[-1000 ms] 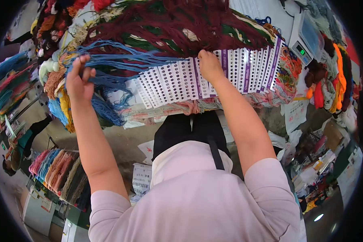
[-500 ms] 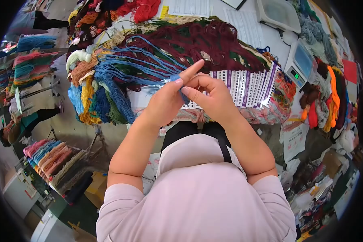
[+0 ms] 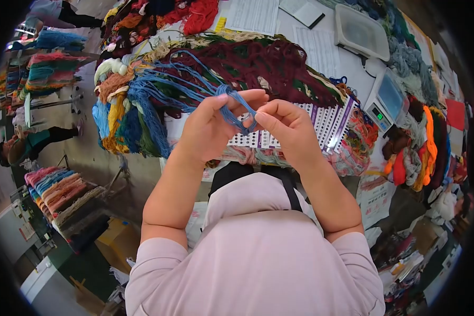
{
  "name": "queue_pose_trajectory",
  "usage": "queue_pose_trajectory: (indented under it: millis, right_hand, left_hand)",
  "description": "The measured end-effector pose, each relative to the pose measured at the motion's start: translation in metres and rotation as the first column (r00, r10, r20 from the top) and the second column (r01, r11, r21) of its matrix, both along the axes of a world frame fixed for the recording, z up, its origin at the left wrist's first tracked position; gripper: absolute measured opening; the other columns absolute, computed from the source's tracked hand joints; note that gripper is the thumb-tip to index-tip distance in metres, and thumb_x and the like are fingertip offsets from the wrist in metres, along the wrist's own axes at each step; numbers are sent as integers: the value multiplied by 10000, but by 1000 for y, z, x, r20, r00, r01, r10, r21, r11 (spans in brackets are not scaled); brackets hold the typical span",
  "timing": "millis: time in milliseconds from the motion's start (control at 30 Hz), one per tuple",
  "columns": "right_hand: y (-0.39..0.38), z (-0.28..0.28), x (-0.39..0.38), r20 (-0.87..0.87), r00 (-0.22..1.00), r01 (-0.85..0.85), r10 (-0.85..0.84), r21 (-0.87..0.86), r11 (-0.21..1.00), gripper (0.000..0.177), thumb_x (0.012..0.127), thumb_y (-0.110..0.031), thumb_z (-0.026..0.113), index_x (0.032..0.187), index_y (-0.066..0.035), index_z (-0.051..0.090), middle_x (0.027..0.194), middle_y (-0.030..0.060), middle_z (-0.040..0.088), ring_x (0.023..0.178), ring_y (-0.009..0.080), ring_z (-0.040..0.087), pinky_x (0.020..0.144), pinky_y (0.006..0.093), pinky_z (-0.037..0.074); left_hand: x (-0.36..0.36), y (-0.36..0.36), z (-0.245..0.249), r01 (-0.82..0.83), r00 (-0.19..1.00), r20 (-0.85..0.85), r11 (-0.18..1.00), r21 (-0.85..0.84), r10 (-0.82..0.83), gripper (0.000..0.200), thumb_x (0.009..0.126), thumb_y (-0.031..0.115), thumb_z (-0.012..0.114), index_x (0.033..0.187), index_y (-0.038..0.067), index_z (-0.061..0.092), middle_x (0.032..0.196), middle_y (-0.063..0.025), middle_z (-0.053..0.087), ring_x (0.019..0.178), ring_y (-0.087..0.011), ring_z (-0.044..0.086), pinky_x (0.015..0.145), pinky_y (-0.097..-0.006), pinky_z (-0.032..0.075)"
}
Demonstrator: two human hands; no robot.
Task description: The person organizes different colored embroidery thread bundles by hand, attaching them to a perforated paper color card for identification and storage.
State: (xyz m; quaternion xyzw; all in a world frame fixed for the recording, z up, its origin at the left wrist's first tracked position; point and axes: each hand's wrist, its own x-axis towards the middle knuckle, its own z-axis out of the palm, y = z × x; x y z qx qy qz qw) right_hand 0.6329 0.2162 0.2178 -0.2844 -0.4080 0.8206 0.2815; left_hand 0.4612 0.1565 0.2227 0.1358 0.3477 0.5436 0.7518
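Note:
Long strands of blue yarn (image 3: 179, 79) run from the bundle on the left side of the table to my hands. My left hand (image 3: 208, 124) is closed round the blue yarn, with loops of it between thumb and fingers. My right hand (image 3: 284, 124) pinches a blue loop between thumb and index finger, just right of the left hand. Beneath and behind them lie dark maroon yarn (image 3: 268, 60) and white cards with rows of holes (image 3: 329, 124).
A digital scale (image 3: 380, 113) and a clear plastic tray (image 3: 362, 32) stand at the right. Printed sheets (image 3: 253, 15) lie at the back. Yarn racks (image 3: 63, 192) and two other people (image 3: 23, 145) are at the left, a cardboard box (image 3: 122, 239) below.
The blue yarn around my left fingers has opened into a wider loop. My right hand has moved slightly right and now pinches part of it. The view has shifted a little.

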Motion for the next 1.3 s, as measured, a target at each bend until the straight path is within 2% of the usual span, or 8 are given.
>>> queue_pose_trajectory:
  millis: [100, 167, 200, 300, 600, 900, 1067, 1300]
  right_hand:
    - [0, 2, 5, 51, 997, -51, 50, 14, 999, 100, 902, -83, 620, 941, 8, 632, 876, 44, 667, 784, 64, 581, 704, 214, 468]
    - [-1, 11, 6, 102, 994, -40, 36, 29, 999, 84, 900, -69, 615, 923, 12, 626, 871, 41, 662, 778, 64, 580, 700, 217, 473]
    - [-1, 11, 7, 106, 993, -47, 44, 28, 998, 84, 900, -69, 615, 923, 12, 626, 871, 41, 662, 778, 64, 580, 700, 217, 473]
    - [1, 13, 10, 147, 986, -83, 78, 33, 996, 73, 897, -56, 611, 916, 15, 615, 865, 39, 655, 777, 68, 585, 699, 221, 480]
    - [1, 25, 10, 74, 991, -109, 110, -21, 994, 77, 912, -61, 575, 913, 14, 592, 839, 52, 643, 770, 95, 595, 708, 234, 485]
    - [-2, 26, 7, 71, 992, -104, 107, -45, 994, 73, 876, -46, 625, 911, 9, 591, 824, 32, 635, 754, 73, 594, 674, 210, 477]
    - [-3, 29, 7, 216, 966, -152, 140, 37, 988, 77, 860, -33, 629, 909, 10, 590, 820, 37, 640, 721, 70, 600, 654, 211, 487]
    - [-12, 29, 2, 102, 991, -81, 84, -33, 996, 50, 876, -29, 590, 903, 13, 584, 825, 52, 647, 751, 83, 620, 674, 221, 502]
  left_hand:
    - [7, -1, 12, -62, 978, -199, 998, 16, 64, 567, 895, 351, 510, 1282, -64, 509, 1134, -96, 579, 1017, -176, 552, 910, -333, 421]
    - [12, -2, 19, -30, 919, -391, 996, 79, 58, 483, 851, 226, 646, 1244, -40, 557, 978, -31, 548, 915, -134, 532, 851, -285, 416]
    - [13, 0, 23, -59, 945, -319, 997, 52, 72, 434, 827, 98, 660, 1228, -41, 571, 934, -7, 506, 902, -112, 509, 826, -261, 407]
    - [14, -1, 24, -58, 934, -343, 988, 143, 104, 388, 855, 84, 624, 1219, -43, 578, 928, -19, 540, 874, -118, 523, 800, -275, 430]
    - [8, -5, 19, -94, 979, -173, 992, 84, 107, 320, 899, 88, 588, 1190, -43, 590, 833, -96, 657, 716, -176, 637, 650, -292, 515]
    - [6, -7, 15, -104, 955, -269, 990, 92, 126, 307, 882, 86, 632, 1165, -30, 608, 898, -68, 667, 787, -134, 639, 722, -268, 518]
    - [5, -9, 17, -101, 956, -265, 991, 89, 122, 325, 865, 87, 653, 1166, -25, 609, 927, -51, 664, 820, -115, 622, 748, -265, 501]
    - [0, -13, 19, -51, 973, -215, 987, 150, 83, 471, 788, 51, 714, 1228, -32, 569, 901, -39, 642, 832, -112, 606, 756, -265, 485]
